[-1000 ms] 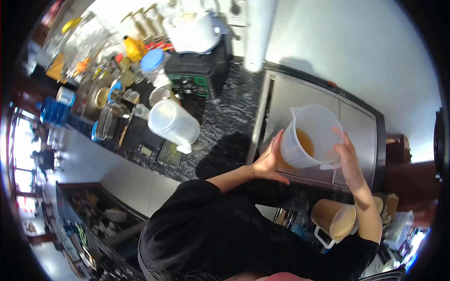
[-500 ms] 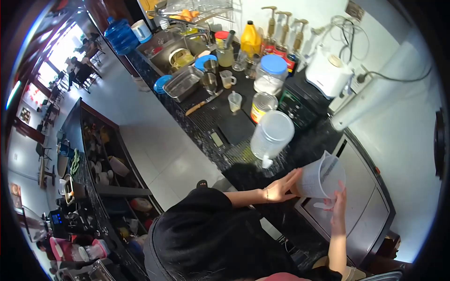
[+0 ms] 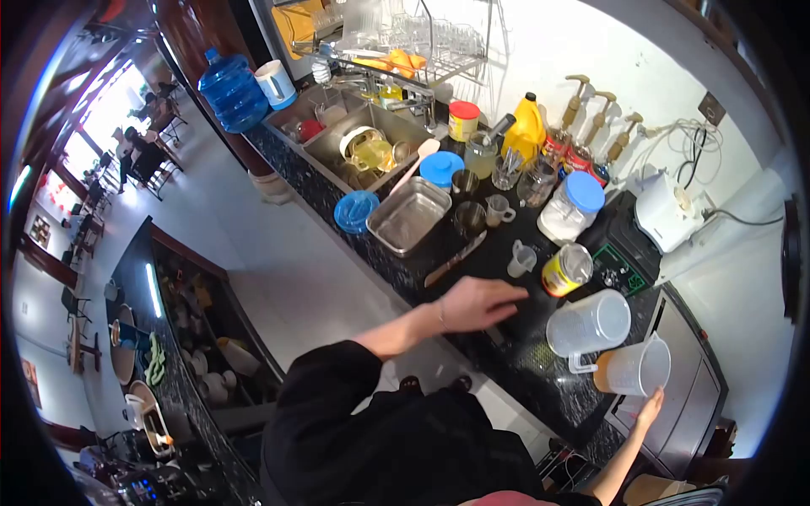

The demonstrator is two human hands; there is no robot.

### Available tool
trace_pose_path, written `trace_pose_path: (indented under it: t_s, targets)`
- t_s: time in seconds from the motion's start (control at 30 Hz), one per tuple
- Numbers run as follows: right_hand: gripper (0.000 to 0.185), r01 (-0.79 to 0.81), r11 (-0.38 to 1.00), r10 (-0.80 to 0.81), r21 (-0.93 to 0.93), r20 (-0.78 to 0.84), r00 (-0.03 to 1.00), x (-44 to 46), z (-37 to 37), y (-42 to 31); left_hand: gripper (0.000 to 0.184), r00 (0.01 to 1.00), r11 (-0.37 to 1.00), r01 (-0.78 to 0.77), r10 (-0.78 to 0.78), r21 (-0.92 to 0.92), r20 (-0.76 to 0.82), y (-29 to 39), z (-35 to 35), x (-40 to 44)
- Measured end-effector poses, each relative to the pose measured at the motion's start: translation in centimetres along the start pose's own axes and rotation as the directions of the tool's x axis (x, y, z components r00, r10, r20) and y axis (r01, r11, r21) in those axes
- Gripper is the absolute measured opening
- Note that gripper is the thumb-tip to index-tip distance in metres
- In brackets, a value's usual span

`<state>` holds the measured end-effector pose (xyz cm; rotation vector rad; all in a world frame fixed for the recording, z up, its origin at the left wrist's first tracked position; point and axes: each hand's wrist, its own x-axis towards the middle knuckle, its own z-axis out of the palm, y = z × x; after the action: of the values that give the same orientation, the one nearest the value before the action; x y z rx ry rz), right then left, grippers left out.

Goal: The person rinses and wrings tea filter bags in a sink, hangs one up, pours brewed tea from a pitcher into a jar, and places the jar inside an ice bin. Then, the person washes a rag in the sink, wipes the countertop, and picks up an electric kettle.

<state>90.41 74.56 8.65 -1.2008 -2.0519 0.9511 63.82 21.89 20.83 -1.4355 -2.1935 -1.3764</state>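
My left hand [image 3: 479, 304] is stretched out over the dark counter, fingers extended and holding nothing. Just beyond its fingertips stand a small clear measuring cup [image 3: 521, 259] and an opened tin with a yellow label [image 3: 567, 270]. A brown-handled knife [image 3: 456, 260] lies past the hand. My right hand [image 3: 649, 410] grips the side of a translucent measuring jug [image 3: 645, 368], with brownish-orange liquid near its base. Beside the jug is a frosted plastic pitcher [image 3: 588, 324] with a white handle; the two look close together, and I cannot tell whether they touch.
A steel tray [image 3: 411, 216] and blue lids sit near the sink [image 3: 316, 150]. Toward the wall are a blue-lidded jar [image 3: 571, 208], a yellow bottle [image 3: 527, 131], several pump bottles and a white appliance [image 3: 666, 212]. A metal-topped unit [image 3: 688, 396] stands at right.
My left hand has let go of the measuring jug and moved left over the counter. My right hand keeps the jug, now beside the frosted pitcher. The view has shifted toward the sink.
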Motion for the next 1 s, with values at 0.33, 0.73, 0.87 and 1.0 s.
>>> trace_pose_path:
  t_s: [0.33,0.73,0.87,1.0]
  targets:
    - [0.028,0.408,0.911,-0.259,0.06,-0.688,0.678,-5.7,-2.4,-21.1,0.026,0.913,0.718,0.24,0.062,0.654,-0.403,-15.0,-24.9,0.9]
    - [0.029,0.605,0.774,-0.623,-0.185,-0.392,0.677,-19.3,24.4,-48.5,0.065,0.843,0.627,0.451,-0.065,0.635,-0.535,-44.9,-52.8,13.1]
    - [0.02,0.755,0.653,-0.753,-0.059,-0.155,0.64,-20.7,34.2,-65.5,0.084,0.75,0.673,0.59,-0.252,0.447,-0.611,-51.0,-54.7,18.9]
    - [0.018,0.934,0.35,-0.936,0.066,-0.02,0.352,-21.8,40.9,-81.3,0.1,0.602,0.614,0.73,-0.371,0.3,-0.707,-56.1,-54.8,22.1]
